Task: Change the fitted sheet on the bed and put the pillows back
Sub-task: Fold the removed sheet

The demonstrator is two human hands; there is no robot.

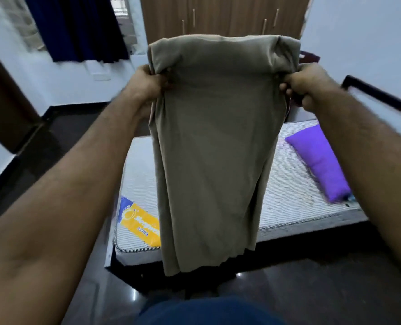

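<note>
A folded khaki-grey sheet (213, 148) hangs in front of me, held up over the bed. My left hand (145, 83) grips its upper left edge and my right hand (307, 86) grips its upper right edge, both with fingers curled into the cloth. The top of the sheet folds over above my hands. Below it lies the bare striped mattress (288, 198) with a blue and yellow label (138, 219) at its near left corner. A purple pillow (319, 160) lies on the mattress at the right. The sheet hides the middle of the mattress.
A dark bed frame (380, 95) rises at the right by the white wall. A brown wardrobe (223, 15) stands behind the bed, a dark blue curtain (77, 26) hangs at the back left, and a brown door (4, 97) is at the left. Dark glossy floor (61, 148) surrounds the bed.
</note>
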